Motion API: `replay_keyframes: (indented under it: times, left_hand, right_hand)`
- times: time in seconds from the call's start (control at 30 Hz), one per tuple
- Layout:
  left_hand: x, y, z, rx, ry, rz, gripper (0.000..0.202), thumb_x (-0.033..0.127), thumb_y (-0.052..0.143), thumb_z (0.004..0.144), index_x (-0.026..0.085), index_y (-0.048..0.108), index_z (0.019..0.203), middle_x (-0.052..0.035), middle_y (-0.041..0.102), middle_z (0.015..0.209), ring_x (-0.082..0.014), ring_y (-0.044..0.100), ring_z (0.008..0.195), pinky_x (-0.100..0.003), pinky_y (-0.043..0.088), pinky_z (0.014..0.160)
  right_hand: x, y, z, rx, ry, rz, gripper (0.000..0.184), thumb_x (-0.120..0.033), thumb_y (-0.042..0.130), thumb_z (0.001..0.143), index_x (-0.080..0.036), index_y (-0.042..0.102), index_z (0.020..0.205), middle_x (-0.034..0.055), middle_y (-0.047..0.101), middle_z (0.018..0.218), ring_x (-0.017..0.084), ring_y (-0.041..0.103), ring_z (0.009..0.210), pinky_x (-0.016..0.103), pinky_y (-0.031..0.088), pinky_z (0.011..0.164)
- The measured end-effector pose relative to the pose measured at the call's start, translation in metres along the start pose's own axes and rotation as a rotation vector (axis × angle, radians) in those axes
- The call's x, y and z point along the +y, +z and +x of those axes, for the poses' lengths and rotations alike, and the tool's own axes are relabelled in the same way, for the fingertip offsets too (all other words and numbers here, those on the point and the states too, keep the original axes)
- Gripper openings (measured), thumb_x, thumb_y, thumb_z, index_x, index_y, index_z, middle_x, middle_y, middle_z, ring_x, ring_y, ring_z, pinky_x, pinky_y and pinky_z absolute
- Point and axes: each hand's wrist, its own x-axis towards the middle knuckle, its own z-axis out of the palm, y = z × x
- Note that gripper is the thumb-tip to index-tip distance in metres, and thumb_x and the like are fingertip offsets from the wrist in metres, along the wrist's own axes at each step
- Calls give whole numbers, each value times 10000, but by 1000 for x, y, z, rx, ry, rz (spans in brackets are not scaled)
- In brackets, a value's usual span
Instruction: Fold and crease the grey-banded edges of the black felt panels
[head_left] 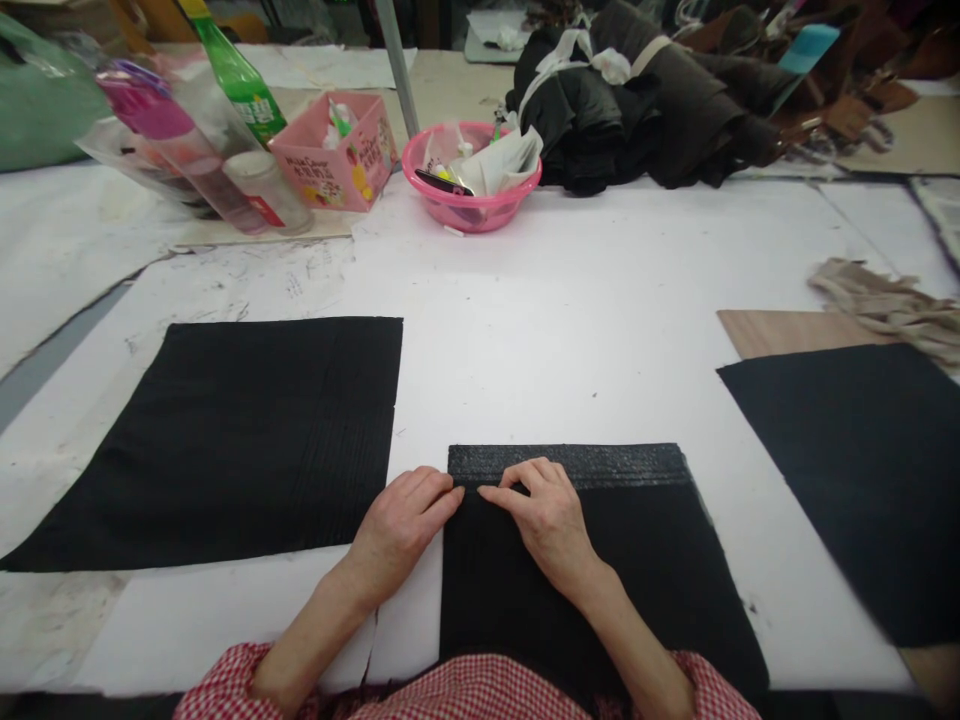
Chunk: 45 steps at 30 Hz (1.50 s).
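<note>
The black sheet point(660, 545) being worked on lies flat at the lower centre of the frame, its top edge level and its near end running under the person's body. A shiny strip point(607, 462) runs along that top edge. The left hand point(405, 515) rests at the sheet's upper left corner, fingers bent together; the right hand point(553, 515) is just beside it on the sheet, fingers curled and thumb stretched toward the left thumb. Whether either one pinches the material, I cannot tell.

Open white table point(577, 350) stretches above the sheet to the upper middle of the frame. To the left, only a narrow gap parts the sheet from a second black sheet point(240, 440); to the right, a wider bare strip reaches a third black sheet point(870, 470), which overlaps a wooden board point(787, 330). A tan rag point(892, 305) lies at the board's far side.

Along the top, a pink basin point(480, 215), a pink box point(322, 175), a jar point(270, 195) and a green bottle point(244, 85) bound the space at upper left and centre; dark rolls point(592, 120) block the upper right.
</note>
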Motion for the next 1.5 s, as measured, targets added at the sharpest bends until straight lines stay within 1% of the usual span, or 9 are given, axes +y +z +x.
replay_keyframes:
  times: [0.37, 0.63, 0.8, 0.9, 1.03, 1.17, 1.3, 1.4, 1.5]
  left_hand:
    - [0, -1, 2, -39, 8, 58, 192, 149, 452, 986, 136, 626, 1065, -82, 610, 984, -210, 551, 930, -389, 523, 796]
    - [2, -4, -1, -58, 2, 131, 216, 149, 442, 984, 143, 631, 1090, -99, 616, 1053, -235, 557, 1007, -422, 528, 851]
    - [4, -6, -10, -64, 16, 218, 257, 93, 414, 967, 118, 621, 1117, -120, 623, 1112, -271, 554, 1063, -438, 519, 870]
    - [9, -7, -13, -65, -12, 264, 273, 78, 416, 959, 104, 615, 1144, -128, 625, 1135, -292, 550, 1089, -448, 502, 890]
    - [25, -3, -10, -1, -76, 340, 375, 66, 397, 961, 90, 534, 1310, -138, 627, 1152, -287, 555, 1088, -441, 481, 914]
    - [36, 4, -7, -72, -20, 404, 409, 57, 343, 961, 113, 540, 1315, -127, 640, 1166, -282, 569, 1077, -433, 490, 885]
    - [32, -1, -11, -108, -13, 456, 418, 37, 341, 947, 110, 560, 1295, -134, 642, 1184, -294, 569, 1094, -449, 479, 887]
    - [28, -9, -12, -51, -29, 438, 372, 50, 370, 947, 99, 599, 1236, -146, 645, 1168, -320, 557, 1112, -467, 467, 890]
    - [33, -8, -8, 17, -84, 390, 345, 63, 417, 945, 98, 598, 1236, -146, 647, 1156, -324, 552, 1113, -471, 462, 901]
  right_hand:
    - [-2, -1, 0, 16, -9, -21, 269, -151, 515, 983, -322, 670, 1120, 14, 589, 957, 178, 472, 893, 349, 346, 778]
    - [-3, -2, 0, 19, -22, -50, 261, -155, 532, 976, -319, 672, 1123, 14, 592, 961, 176, 484, 898, 346, 349, 779]
    - [-4, -3, 0, 23, -27, -61, 238, -179, 535, 981, -315, 676, 1116, 13, 590, 956, 176, 480, 898, 346, 348, 777]
    - [-5, -3, -1, 21, -29, -64, 234, -193, 523, 990, -315, 671, 1123, 15, 589, 963, 178, 477, 907, 349, 347, 781]
    - [-5, -4, -1, 16, -38, -94, 224, -198, 547, 978, -311, 673, 1124, 15, 592, 953, 178, 482, 904, 345, 353, 783]
    - [-5, -4, -1, 25, -47, -130, 222, -194, 579, 962, -313, 680, 1120, 11, 597, 946, 171, 494, 900, 336, 363, 783]
    - [-4, -3, -1, 31, -47, -112, 214, -202, 572, 968, -318, 681, 1112, 12, 601, 945, 174, 493, 902, 342, 360, 787]
    - [-4, -3, -2, 28, -41, -91, 223, -194, 554, 976, -319, 676, 1114, 15, 602, 950, 178, 488, 904, 347, 354, 784]
    - [-3, -2, -2, 26, -39, -85, 215, -203, 550, 980, -316, 672, 1117, 13, 600, 946, 178, 487, 907, 345, 351, 784]
